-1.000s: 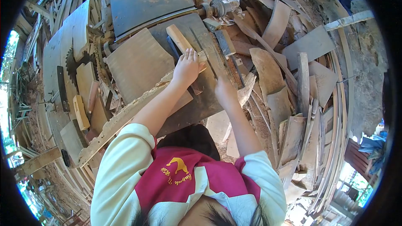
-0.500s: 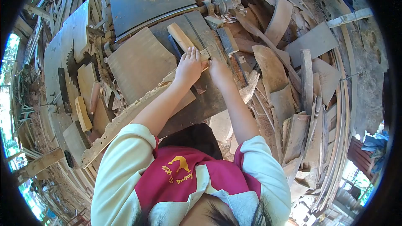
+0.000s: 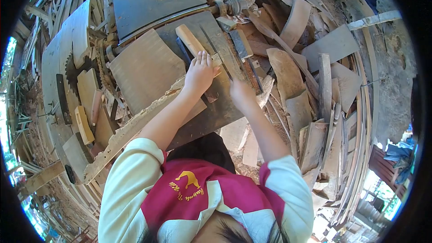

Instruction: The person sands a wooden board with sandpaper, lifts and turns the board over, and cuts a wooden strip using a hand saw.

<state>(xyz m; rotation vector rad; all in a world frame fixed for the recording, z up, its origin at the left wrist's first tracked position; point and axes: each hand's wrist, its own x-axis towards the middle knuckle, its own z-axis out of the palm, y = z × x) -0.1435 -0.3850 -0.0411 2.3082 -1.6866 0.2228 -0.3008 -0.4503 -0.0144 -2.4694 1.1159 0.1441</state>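
Observation:
My left hand (image 3: 200,73) presses down on the end of a long rough-edged board (image 3: 128,131), its fingertips at the near end of a pale wooden block (image 3: 189,39). This board runs back under my left forearm toward the lower left. My right hand (image 3: 243,94), slightly blurred, is closed around the near end of a long thin dark blade (image 3: 214,49). The blade points away from me across the dark worktable (image 3: 216,113), right beside the board's end. A wide flat wooden panel (image 3: 148,69) lies left of my left hand.
A toothed circular saw blade (image 3: 72,69) stands in the left table, near a handled tool (image 3: 96,105) and a yellowish block (image 3: 84,123). A dark metal plate (image 3: 157,2) and a pulley (image 3: 232,5) are at the back. Scrap boards (image 3: 285,74) pile up on the right.
My right hand has drawn the blade back toward me and slightly right, away from my left hand. My left hand keeps its place on the board. The whole view has shifted slightly.

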